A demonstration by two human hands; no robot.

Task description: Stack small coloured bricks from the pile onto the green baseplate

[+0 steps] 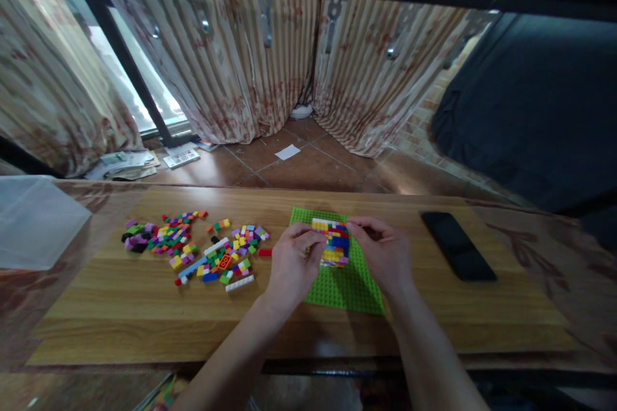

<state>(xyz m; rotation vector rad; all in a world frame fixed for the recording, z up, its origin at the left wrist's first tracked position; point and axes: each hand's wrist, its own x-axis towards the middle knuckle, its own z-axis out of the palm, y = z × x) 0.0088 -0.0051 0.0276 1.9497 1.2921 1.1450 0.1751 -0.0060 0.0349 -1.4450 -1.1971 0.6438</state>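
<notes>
A block of stacked toy bricks (337, 245) in white, yellow, red and blue stands on a green studded baseplate (347, 289). My left hand (296, 263) is at the left side of the stack, its thumb and fingers pinched together; whatever may be between them is too small to make out. On the stack's upper right, my right hand (383, 247) is closed too, thumb and forefinger meeting at the edge of the bricks. Whether it grips a brick there is hidden. Just left of my left hand lies a red brick (265, 252).
Loose coloured bricks (241, 241) are spread over the left of the wooden board (159, 327), with another pile (171, 236) farther left. A black phone (457, 245) lies at the right. A translucent plastic container (38, 221) stands at the far left edge.
</notes>
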